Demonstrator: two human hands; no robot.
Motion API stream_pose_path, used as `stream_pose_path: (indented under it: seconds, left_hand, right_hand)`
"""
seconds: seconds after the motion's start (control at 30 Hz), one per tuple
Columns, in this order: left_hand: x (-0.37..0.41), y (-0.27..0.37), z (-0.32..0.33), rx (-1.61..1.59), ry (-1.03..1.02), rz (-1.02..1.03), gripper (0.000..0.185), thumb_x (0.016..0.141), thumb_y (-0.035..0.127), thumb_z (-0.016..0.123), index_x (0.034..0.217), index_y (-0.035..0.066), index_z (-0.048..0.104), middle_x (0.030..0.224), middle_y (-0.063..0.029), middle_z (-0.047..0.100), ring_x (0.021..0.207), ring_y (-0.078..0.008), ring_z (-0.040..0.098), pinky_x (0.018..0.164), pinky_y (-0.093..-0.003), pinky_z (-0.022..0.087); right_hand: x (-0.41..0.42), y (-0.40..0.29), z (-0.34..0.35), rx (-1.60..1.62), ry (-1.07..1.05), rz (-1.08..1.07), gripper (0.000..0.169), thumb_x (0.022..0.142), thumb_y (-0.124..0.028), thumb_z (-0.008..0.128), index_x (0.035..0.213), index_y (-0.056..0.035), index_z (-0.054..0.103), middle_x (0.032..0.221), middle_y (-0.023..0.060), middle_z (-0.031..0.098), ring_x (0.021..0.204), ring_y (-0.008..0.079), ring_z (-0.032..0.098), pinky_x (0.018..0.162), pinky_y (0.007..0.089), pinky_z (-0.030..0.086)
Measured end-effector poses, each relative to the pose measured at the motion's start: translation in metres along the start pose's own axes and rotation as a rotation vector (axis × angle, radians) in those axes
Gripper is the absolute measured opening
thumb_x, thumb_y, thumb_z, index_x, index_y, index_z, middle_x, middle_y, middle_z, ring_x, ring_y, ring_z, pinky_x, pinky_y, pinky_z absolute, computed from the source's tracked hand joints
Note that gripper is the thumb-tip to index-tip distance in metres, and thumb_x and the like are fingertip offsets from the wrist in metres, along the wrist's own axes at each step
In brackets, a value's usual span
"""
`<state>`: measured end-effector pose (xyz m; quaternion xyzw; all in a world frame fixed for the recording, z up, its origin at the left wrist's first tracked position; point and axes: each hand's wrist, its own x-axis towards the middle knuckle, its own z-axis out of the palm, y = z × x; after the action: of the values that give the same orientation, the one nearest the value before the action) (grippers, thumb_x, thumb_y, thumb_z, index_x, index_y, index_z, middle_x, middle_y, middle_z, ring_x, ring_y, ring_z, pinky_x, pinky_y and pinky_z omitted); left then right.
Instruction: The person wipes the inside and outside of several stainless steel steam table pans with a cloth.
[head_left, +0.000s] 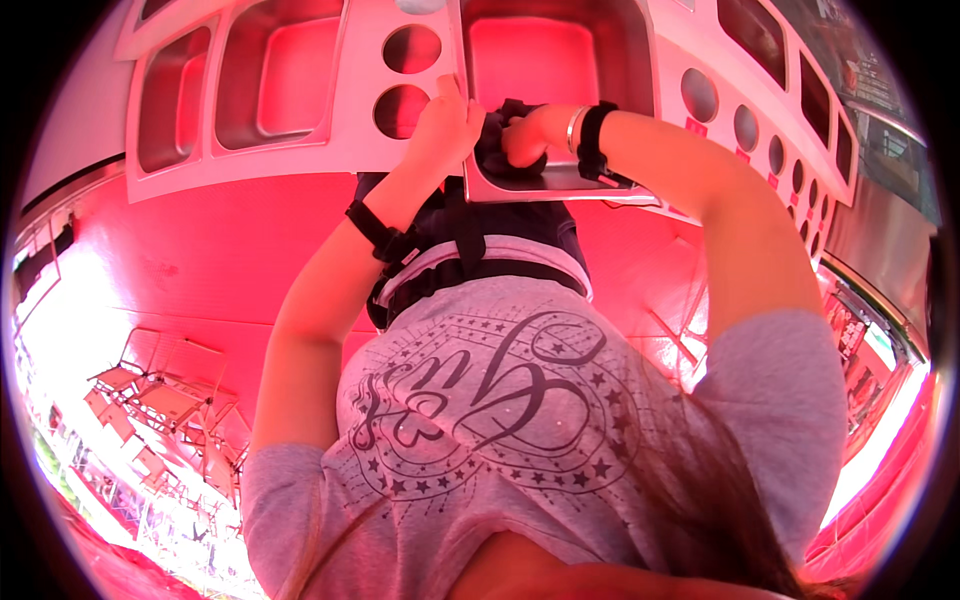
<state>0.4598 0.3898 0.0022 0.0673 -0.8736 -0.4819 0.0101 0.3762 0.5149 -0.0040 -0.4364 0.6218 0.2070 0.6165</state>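
Observation:
My left hand (448, 129) is at the left rim of a rectangular stainless steel basin (628, 67), its fingers bent and one pointing away from me. Whether it grips the rim or the dark item beside it cannot be made out. My right hand (526, 141) reaches into the basin's near left corner, fingers curled on a dark, soft-looking item (491, 146), possibly a cloth or a bag. Part of that item is hidden behind the hand. Each forearm wears a black strap, and the right wrist also has a light bracelet.
To the left, a pale counter (352, 90) has round cut-outs and metal basins (274, 82). A panel with a row of round holes (746, 127) curves off to the right. Metal-framed folding chairs (161, 397) stand on the red floor (225, 247) at the lower left.

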Motion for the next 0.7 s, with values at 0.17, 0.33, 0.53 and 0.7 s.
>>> stream_pose_path:
  seconds: [0.17, 0.33, 0.53, 0.7]
  left_hand:
    - [-0.001, 0.000, -0.001, 0.031, 0.017, 0.002, 0.031, 0.085, 0.015, 0.047, 0.102, -0.008, 0.035, 0.071, -0.0310, 0.058, 0.069, -0.0473, 0.059, 0.060, -0.0498, 0.049]
    - [0.003, 0.007, -0.001, 0.079, -0.006, -0.045, 0.030, 0.084, 0.016, 0.047, 0.101, -0.007, 0.037, 0.072, -0.0304, 0.058, 0.068, -0.0464, 0.059, 0.061, -0.0499, 0.049]
    - [0.008, 0.005, -0.008, 0.089, -0.022, -0.093, 0.037, 0.083, 0.019, 0.050, 0.110, -0.005, 0.040, 0.078, -0.0276, 0.061, 0.076, -0.0431, 0.061, 0.069, -0.0486, 0.048]
    - [0.010, 0.011, -0.014, 0.056, -0.024, -0.137, 0.040, 0.083, 0.023, 0.052, 0.115, 0.000, 0.046, 0.081, -0.0223, 0.064, 0.079, -0.0381, 0.062, 0.072, -0.0447, 0.048]
  right_hand:
    - [-0.038, -0.002, 0.006, 0.043, 0.041, 0.107, 0.054, 0.090, -0.043, 0.037, 0.130, -0.0083, 0.047, 0.140, 0.0138, 0.039, 0.132, 0.0272, 0.032, 0.103, 0.0402, 0.031]
    - [-0.058, 0.027, 0.025, 0.396, 0.108, 0.321, 0.037, 0.073, -0.022, 0.051, 0.104, -0.0066, 0.063, 0.095, 0.0162, 0.064, 0.085, 0.0286, 0.061, 0.074, 0.0395, 0.047]
    - [-0.088, 0.048, 0.056, 1.239, 0.026, -0.084, 0.048, 0.091, -0.042, 0.048, 0.119, -0.0043, 0.055, 0.120, 0.0038, 0.057, 0.109, 0.0147, 0.051, 0.091, 0.0312, 0.039]
    - [-0.073, 0.019, 0.083, 1.476, 0.194, -0.203, 0.045, 0.095, -0.040, 0.043, 0.122, -0.0064, 0.054, 0.115, 0.0023, 0.059, 0.104, 0.0097, 0.052, 0.090, 0.0249, 0.040]
